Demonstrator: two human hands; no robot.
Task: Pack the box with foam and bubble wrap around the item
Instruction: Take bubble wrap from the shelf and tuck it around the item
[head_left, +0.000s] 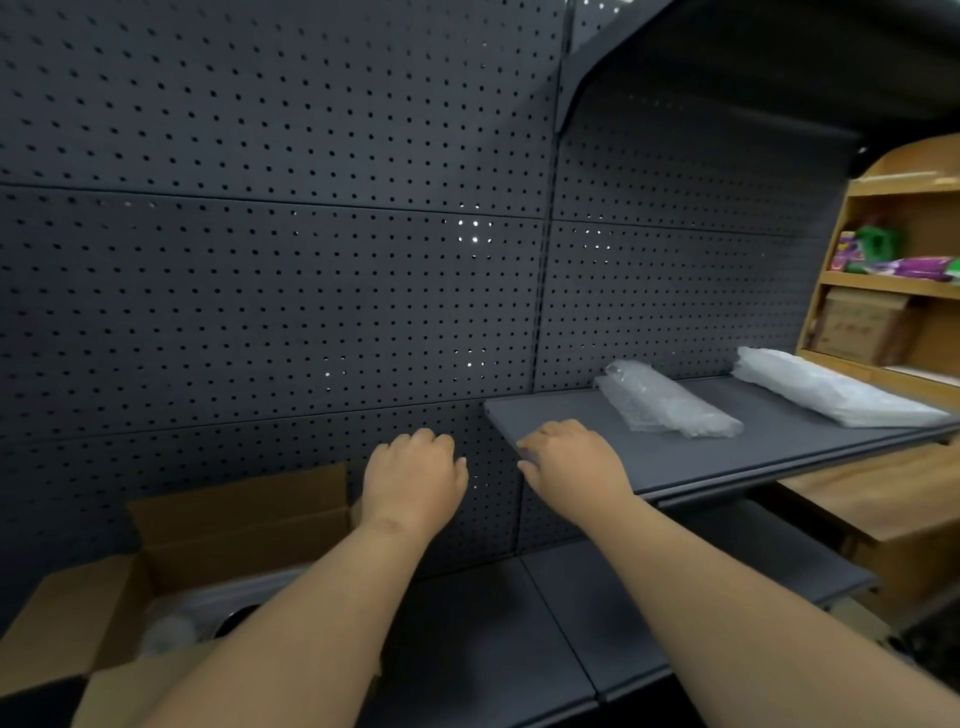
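An open cardboard box (228, 525) stands at the lower left on the lower dark shelf, flaps up, with a dark round item (236, 618) and some clear wrap inside, partly hidden by my left forearm. A roll of clear bubble wrap (667, 400) lies on the upper dark shelf (727, 457). Farther right on that shelf lies a white foam bundle (831, 387). My left hand (413, 478) hovers in front of the pegboard, fingers curled, holding nothing. My right hand (571, 460) rests over the upper shelf's left end, empty, left of the bubble wrap.
A dark pegboard wall (270, 270) fills the background. The lower dark shelf (519, 639) runs under my arms. A wooden rack (893, 291) at the right holds colourful packets and a carton. Another dark shelf overhangs at the top right.
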